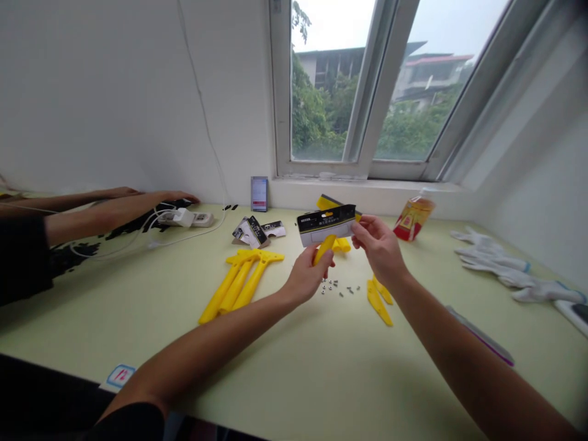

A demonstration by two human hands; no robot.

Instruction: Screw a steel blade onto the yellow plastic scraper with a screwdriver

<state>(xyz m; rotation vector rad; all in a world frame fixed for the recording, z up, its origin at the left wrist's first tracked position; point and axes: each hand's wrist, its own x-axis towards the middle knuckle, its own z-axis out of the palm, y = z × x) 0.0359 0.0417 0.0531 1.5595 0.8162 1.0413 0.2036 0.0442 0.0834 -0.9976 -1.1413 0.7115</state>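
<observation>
My left hand [309, 272] is closed around a yellow plastic handle [326, 248], whose upper end shows above the fingers. My right hand [379, 248] pinches the right end of a black-and-white packaging card [321, 225] with a hang hole, right by the handle's tip. A yellow and dark strip [325, 202] shows behind the card; whether it joins the handle is hidden. Under the hands, small screws and nuts [329, 286] lie scattered. Left of them rest several yellow T-shaped handles [248, 282], and to the right are flat yellow pieces [378, 303].
More packaging cards [252, 233] and a propped phone [260, 194] stand toward the wall. At right are an orange-red liquid bottle [414, 215], white gloves [505, 263] and a grey strip [480, 334]. Another person's arms [101, 214] reach in at left, near a power strip [202, 219].
</observation>
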